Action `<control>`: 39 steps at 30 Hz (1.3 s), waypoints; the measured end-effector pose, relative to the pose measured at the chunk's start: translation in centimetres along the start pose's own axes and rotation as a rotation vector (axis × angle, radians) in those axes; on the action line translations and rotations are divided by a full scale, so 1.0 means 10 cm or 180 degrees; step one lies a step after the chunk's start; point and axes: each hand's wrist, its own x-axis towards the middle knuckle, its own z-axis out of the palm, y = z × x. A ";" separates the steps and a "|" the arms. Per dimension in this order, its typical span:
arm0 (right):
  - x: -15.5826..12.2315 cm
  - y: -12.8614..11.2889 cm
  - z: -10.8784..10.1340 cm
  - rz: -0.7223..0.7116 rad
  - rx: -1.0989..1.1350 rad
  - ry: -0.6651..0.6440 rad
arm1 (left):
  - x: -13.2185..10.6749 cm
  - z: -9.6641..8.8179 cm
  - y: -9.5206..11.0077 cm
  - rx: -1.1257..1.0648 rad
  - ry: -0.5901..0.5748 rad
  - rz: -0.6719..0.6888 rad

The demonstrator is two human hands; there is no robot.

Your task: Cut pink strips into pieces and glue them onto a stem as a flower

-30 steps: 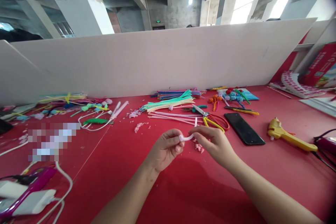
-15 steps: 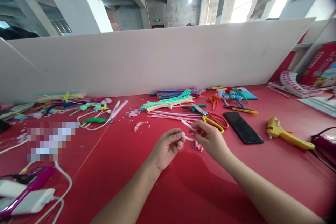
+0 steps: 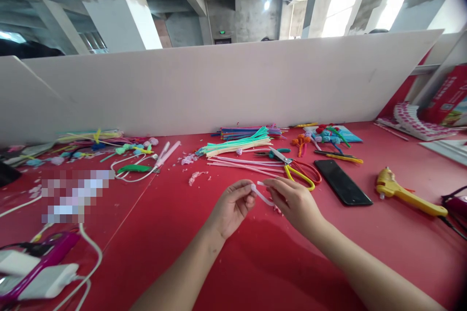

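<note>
My left hand pinches the curled end of a pale pink pipe cleaner between thumb and forefinger. From there the strip runs down to the right and passes under my right hand. Its short free tip shows just left of my right fingertips, which are closed on it. Both hands are above the red table, close together. Behind them lie loose pink pipe cleaners and scissors with red and yellow handles. Small pink clippings are partly hidden by my right hand.
Bundled green and cream pipe cleaners lie at the back. To the right are a black phone and a yellow glue gun. A hair-straightener-like pink tool, cables and a power strip occupy the left. A white panel stands behind.
My right hand has slid along the strip, so less of its tip sticks out and the tip points lower. My left hand keeps its pinch. The view has shifted slightly.
</note>
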 end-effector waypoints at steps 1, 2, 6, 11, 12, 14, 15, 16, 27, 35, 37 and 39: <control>0.00 0.00 0.00 -0.0002 -0.0035 -0.0010 | 0.00 0.00 0.00 0.0008 0.0004 -0.0003; 0.00 0.01 0.00 -0.0013 -0.0064 -0.0051 | 0.00 0.00 0.00 0.0019 0.0006 -0.0004; -0.01 0.01 0.00 -0.0018 -0.0101 -0.0202 | 0.00 0.00 0.00 0.0090 0.0010 -0.0012; -0.01 0.00 0.00 -0.0023 -0.0128 -0.0188 | -0.01 0.01 -0.01 0.0168 0.0041 -0.0024; -0.01 -0.01 0.00 -0.0057 -0.0147 -0.0210 | -0.01 0.01 -0.01 0.0178 0.0052 -0.0027; 0.00 -0.01 0.00 -0.0079 -0.0173 -0.0233 | -0.01 0.01 -0.02 0.0184 0.0071 -0.0020; 0.00 -0.01 0.00 -0.0076 -0.0175 -0.0230 | -0.01 0.01 -0.02 0.0192 0.0082 -0.0014; 0.00 -0.01 0.00 -0.0078 -0.0170 -0.0237 | -0.01 0.01 -0.02 0.0210 0.0093 0.0001; -0.03 -0.01 0.03 0.0033 -0.0185 -0.0176 | -0.02 0.02 -0.01 0.0226 0.0061 0.0133; -0.03 -0.02 0.02 0.0021 -0.0160 -0.0190 | -0.02 0.04 0.00 0.0267 0.0108 0.0096; -0.03 -0.02 0.03 0.0012 -0.0148 -0.0240 | -0.02 0.04 -0.01 0.0285 0.0103 0.0094; -0.03 -0.02 0.04 0.0021 -0.0101 -0.0225 | -0.02 0.04 -0.01 0.0290 0.0099 0.0107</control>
